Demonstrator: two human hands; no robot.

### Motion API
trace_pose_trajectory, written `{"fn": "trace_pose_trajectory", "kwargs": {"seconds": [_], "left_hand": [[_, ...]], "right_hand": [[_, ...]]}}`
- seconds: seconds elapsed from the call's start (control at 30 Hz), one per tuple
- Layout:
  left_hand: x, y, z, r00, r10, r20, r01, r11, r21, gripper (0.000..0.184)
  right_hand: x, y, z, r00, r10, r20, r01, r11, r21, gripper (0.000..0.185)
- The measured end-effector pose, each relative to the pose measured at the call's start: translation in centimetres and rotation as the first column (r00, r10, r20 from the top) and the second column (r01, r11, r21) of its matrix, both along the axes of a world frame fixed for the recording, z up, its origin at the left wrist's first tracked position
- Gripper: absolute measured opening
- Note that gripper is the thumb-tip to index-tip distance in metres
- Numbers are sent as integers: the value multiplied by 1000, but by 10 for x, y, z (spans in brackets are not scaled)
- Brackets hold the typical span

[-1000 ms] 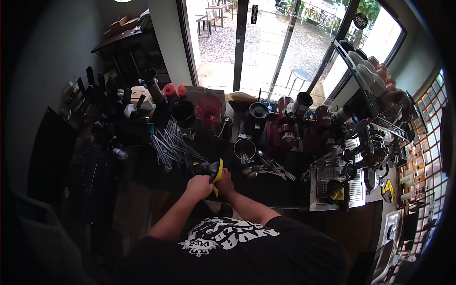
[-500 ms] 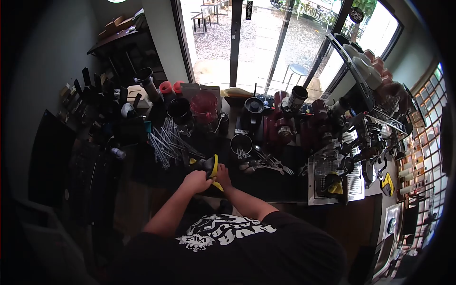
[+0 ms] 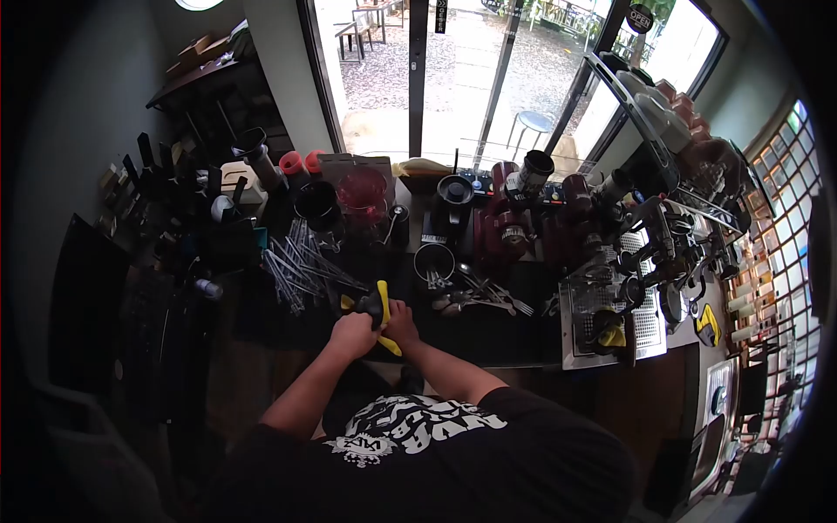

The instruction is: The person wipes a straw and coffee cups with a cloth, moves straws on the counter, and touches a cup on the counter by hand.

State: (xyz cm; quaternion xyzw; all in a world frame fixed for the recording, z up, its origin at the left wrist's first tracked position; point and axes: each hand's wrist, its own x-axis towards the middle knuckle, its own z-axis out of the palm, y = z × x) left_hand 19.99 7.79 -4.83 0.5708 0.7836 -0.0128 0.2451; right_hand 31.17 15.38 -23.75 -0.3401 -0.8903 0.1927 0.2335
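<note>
A: What is held in the head view?

B: A black-and-yellow cloth is gripped between both hands, at the near edge of the dark counter. Whether anything is wrapped in it cannot be told.

A: How are the hands set?

B: The left hand is curled tightly round the cloth's left side, its fingertips mostly hidden. The right hand is closed against the right side, with the fingers bent; a yellow end is left hanging between the two.

A: And what is laid nearby?

B: To the far left of the cloth, long silver rods are strewn in a loose pile. To its right, forks and spoons are heaped just beside a round container, in which more cutlery is held.

A: What is seen farther off?

B: A black bin and a translucent red container are placed side by side at the far left. A dark red coffee grinder is stood at the far side, right of them. On the right, an espresso machine is seen, and beyond it a second black-and-yellow cloth is laid.
</note>
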Motion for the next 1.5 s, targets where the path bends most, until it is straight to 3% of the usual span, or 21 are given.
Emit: {"fn": "trace_pose_trajectory", "kwargs": {"seconds": [0.07,0.17,0.2,0.27,0.37,0.43,0.5,0.6,0.63,0.7,0.73,0.8,0.83,0.9,0.97,1.03,1.17,1.33,1.43,1.47,1.5], "left_hand": [[-1,-5,4,999,18,50,-26,983,184,31],[-1,-11,-1,979,82,185,-130,956,262,28],[0,-10,-2,979,86,186,-133,957,258,28],[2,-2,-5,998,29,50,-32,997,72,30],[4,14,-12,998,66,18,-67,998,19,35],[4,16,-10,998,63,29,-63,998,4,37],[6,14,-5,998,55,38,-55,998,-13,40],[9,9,6,998,14,69,-10,998,-68,47],[16,7,8,993,56,105,-61,997,39,50],[21,8,9,987,67,144,-88,985,149,53],[22,7,8,980,105,169,-138,971,193,55],[22,6,5,974,90,206,-140,960,242,57],[17,4,4,985,59,160,-86,982,170,58],[9,11,-4,996,10,86,-17,997,74,58],[3,17,-12,998,0,57,-2,999,46,57],[-4,21,-23,1000,-21,23,19,996,93,53],[-1,15,-27,999,-7,-33,12,986,166,50],[9,15,-19,995,57,-85,-39,979,199,50],[6,16,-29,991,41,-124,-7,964,264,50],[4,14,-32,993,27,-117,11,950,313,50],[6,15,-32,997,45,-59,-25,952,304,51]], "right_hand": [[0,-2,8,999,-3,49,4,1000,-11,52],[2,-1,11,991,0,133,7,999,-46,48],[2,-1,10,987,1,161,10,998,-67,46],[-1,0,1,994,-15,108,16,1000,-8,47],[-6,3,-16,998,-45,39,42,996,76,48],[-6,3,-18,998,-62,26,59,993,101,48],[-1,-2,-8,992,-82,-91,82,997,-3,49],[-1,-1,-9,998,-52,-32,53,998,35,47],[-2,-4,-13,997,-63,-32,64,998,27,47],[-11,6,-60,874,-214,436,-7,892,453,44],[-15,5,-78,890,-298,344,54,819,571,40],[-17,15,-103,957,-266,118,112,710,696,39],[-9,9,-64,999,-47,5,45,988,144,41],[-19,10,-59,995,-100,-23,102,974,201,42],[-17,8,-46,998,-63,-29,63,998,7,42],[-18,9,-38,997,-68,-40,69,998,5,46],[-15,6,-33,994,-103,-33,108,960,259,40],[-10,4,-15,998,-65,13,61,974,217,38],[-1,4,-2,999,-13,-31,12,1000,-17,37],[-10,9,-29,985,-108,-132,78,973,-215,36],[-4,11,-8,969,-125,-213,20,900,-435,35]]}}
